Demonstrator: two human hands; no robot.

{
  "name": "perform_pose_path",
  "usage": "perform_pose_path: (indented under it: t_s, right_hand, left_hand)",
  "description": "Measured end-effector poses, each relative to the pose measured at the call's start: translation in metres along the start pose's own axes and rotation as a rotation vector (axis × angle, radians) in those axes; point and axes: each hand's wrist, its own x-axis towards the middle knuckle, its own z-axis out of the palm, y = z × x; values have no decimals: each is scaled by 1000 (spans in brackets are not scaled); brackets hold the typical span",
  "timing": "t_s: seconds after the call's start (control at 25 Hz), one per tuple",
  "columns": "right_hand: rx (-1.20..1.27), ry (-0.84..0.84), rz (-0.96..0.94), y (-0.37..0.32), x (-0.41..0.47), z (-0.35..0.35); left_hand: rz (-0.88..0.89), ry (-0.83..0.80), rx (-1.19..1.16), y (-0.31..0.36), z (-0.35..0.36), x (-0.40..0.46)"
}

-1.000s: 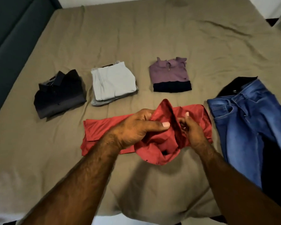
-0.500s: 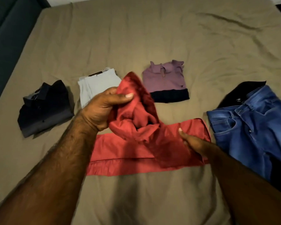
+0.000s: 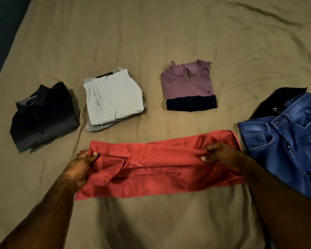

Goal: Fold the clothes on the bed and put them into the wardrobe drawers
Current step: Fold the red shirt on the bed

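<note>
From my head camera, looking down at the bed [image 3: 169, 42], I have the red shirt [image 3: 160, 169] spread crosswise in front of me as a long band on the olive-brown sheet. My left hand [image 3: 81, 164] pinches the shirt's left end, thumb on top and fingers curled under a bunched fold of the cloth. My right hand [image 3: 217, 153] grips the right end the same way, thumb and curled fingers closed round a ridge of fabric, so the upper layer is pulled taut between my two hands. The shirt's lower layer lies flat on the sheet, with the button placket running along its length and a small dark button showing near my left hand.

Farther from me, three folded garments lie in a row, apart from one another: a black button-up shirt [image 3: 43, 115] on the left with its collar turned up, a stack of pale grey-white trousers [image 3: 113, 101] in the middle, and a mauve zip-neck top [image 3: 188, 85] with a dark navy band along its near edge.

To my right, just beside the red shirt's end, blue jeans [image 3: 284, 144] lie unfolded, waistband and front pocket facing up. They partly cover a black garment [image 3: 280, 99] whose type I cannot tell.
</note>
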Motion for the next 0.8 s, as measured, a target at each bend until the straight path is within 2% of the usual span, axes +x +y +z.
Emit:
perform_pose_path:
  t_s: [0.08,0.16,0.28,0.36,0.4,0.44,0.56,0.64,0.72,0.8]
  right_hand:
    - [8,78,-86,-11,12,4]
    - [-113,138,-102,-21,16,1]
    - [-636,201,-78,-30,37,4]
    - [-953,368,-64,-26,52,20]
    - [-964,459,-101,-24,58,30]
    - [-875,494,-153,-24,63,38]
    - [-399,327,-144,-25,68,54]
    - [-545,333,-137,-21,74,55]
    - [-810,570,-160,-16,78,57]
    - [-905,864,-200,-18,75,70]
  left_hand:
    - [-38,39,-42,-13,-20,4]
    - [-103,26,-65,-21,-33,4]
    - [-198,-51,53,-32,-50,0]
    - [-218,-13,194,-44,-56,11]
    - [-201,24,245,-49,-58,16]
    - [-182,51,254,-51,-59,19]
    - [-216,-55,181,-49,-60,25]
    - [-151,-75,231,-53,-72,30]
    - [-72,61,312,-63,-86,42]
    - [-65,201,327,-73,-95,52]
